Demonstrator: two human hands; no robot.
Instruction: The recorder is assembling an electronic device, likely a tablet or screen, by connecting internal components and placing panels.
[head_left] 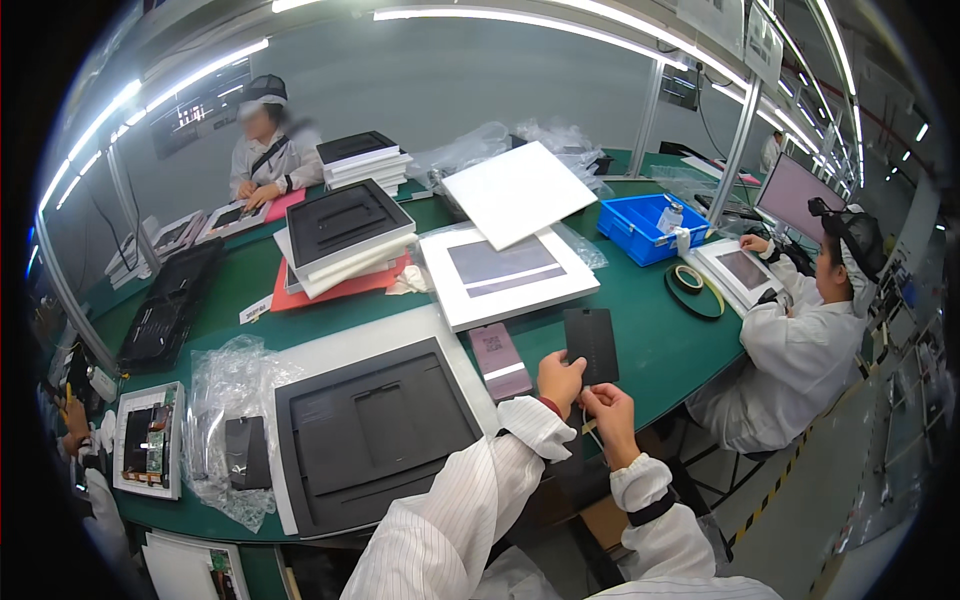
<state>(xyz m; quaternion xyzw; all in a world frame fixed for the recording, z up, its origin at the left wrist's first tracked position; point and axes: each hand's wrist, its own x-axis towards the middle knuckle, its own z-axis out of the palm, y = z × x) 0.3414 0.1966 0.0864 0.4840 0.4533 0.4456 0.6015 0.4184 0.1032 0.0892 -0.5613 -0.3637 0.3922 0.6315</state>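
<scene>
My left hand (562, 382) is closed on the edge of a thin black rectangular plate (592, 340), holding it raised over the green table's front edge. Just below, my right hand (611, 415) pinches at the plate's lower edge. A thin pale strip (592, 432) hangs under those right fingers; what it belongs to is hidden. Left of the plate lies a purple-tinted flat panel (500, 360) with a square code and a white band. Beside my left forearm, a large black molded tray (375, 430) rests on a white sheet (400, 338).
Behind my hands are a white framed box (450, 290) and a tilted white board (518, 190). A blue bin (635, 243) and tape rolls (690, 280) stand right, near a seated co-worker (790, 330). Bubble wrap (215, 400) and a circuit-board unit (148, 440) lie left.
</scene>
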